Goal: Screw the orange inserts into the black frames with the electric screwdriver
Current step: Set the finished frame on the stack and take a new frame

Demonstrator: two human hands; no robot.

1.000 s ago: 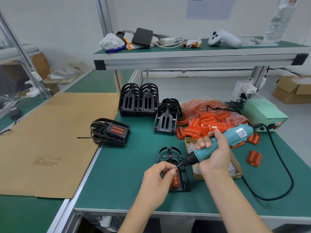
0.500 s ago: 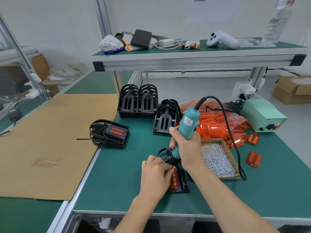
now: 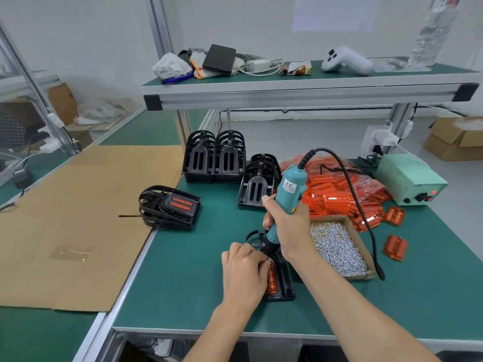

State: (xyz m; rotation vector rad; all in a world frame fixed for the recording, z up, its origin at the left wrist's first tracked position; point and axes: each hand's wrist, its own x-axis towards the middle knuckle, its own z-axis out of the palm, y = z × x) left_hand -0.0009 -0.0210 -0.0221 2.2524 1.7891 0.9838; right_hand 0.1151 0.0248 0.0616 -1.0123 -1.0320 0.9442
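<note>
A black frame (image 3: 285,280) lies on the green mat near the front edge, with an orange insert (image 3: 271,279) seated in it. My right hand (image 3: 288,227) grips the teal electric screwdriver (image 3: 286,202) almost upright, its black nose pointing down onto the frame. My left hand (image 3: 244,270) rests on the frame's left side with its fingertips pinched together at the screwdriver's tip; what they pinch is hidden.
A cardboard box of silver screws (image 3: 337,248) sits right of the frame. Behind it lie a heap of orange inserts (image 3: 339,186), stacked empty black frames (image 3: 214,158), a stack of frames with inserts fitted (image 3: 170,207) and the green power supply (image 3: 410,180). The screwdriver's cord (image 3: 366,220) loops over the box.
My right hand swung the screwdriver from slanted across the screw box to nearly upright over the frame. My left hand stayed at the tip and lowered onto the frame.
</note>
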